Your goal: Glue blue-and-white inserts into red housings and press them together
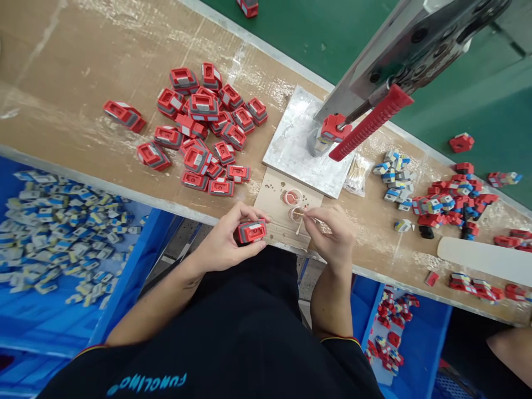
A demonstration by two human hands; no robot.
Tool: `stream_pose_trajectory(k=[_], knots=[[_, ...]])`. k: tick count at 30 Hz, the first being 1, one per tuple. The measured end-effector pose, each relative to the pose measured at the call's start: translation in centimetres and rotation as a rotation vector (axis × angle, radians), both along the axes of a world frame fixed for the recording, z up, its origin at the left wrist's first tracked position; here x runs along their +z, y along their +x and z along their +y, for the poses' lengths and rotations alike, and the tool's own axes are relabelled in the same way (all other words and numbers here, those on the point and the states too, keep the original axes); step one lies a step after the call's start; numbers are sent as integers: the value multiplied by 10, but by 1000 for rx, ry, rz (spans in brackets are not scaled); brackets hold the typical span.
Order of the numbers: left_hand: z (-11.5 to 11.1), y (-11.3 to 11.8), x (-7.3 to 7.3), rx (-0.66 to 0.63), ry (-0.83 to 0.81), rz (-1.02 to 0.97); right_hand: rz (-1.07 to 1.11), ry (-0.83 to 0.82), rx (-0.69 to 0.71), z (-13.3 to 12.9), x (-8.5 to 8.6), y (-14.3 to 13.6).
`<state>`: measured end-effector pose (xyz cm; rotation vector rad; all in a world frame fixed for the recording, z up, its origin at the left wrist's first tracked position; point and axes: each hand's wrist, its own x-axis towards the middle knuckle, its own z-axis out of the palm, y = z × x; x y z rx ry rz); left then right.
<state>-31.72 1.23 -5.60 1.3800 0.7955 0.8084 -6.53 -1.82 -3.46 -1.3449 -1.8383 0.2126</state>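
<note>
My left hand [228,238] is closed round a red and grey plastic toy part [252,231], its hollow side facing up. Pinched in my right hand [332,233] is a thin cotton swab [302,212], its tip at a small round cup [296,214]. A second small cup [292,197] with reddish contents stands just behind that one. Both cups rest on a stained cardboard sheet [270,194] at the table's near edge. Left of the cups lies a pile of similar red and grey parts [203,105].
A press with a red handle [369,124] stands on a metal plate [291,138] behind the cups. Beside it lies a bag of swabs [357,174]. Red, white and blue pieces [449,197] cover the right side. Blue bins [137,266] flank me below the table edge.
</note>
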Motion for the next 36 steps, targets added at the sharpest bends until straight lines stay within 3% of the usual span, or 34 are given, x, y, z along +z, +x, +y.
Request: stream_pose_trajectory(k=[4, 9, 18, 36], knots=[[-3, 4, -2, 40, -36, -76, 229, 140, -77, -14, 18, -5], [-4, 13, 3, 54, -22, -66, 363, 198, -11, -20, 26, -27], [-4, 15, 14, 37, 75, 56, 378, 139, 97, -13, 21, -43], [-3, 10, 13, 41, 263, 77, 306, 120, 97, -15, 26, -34]])
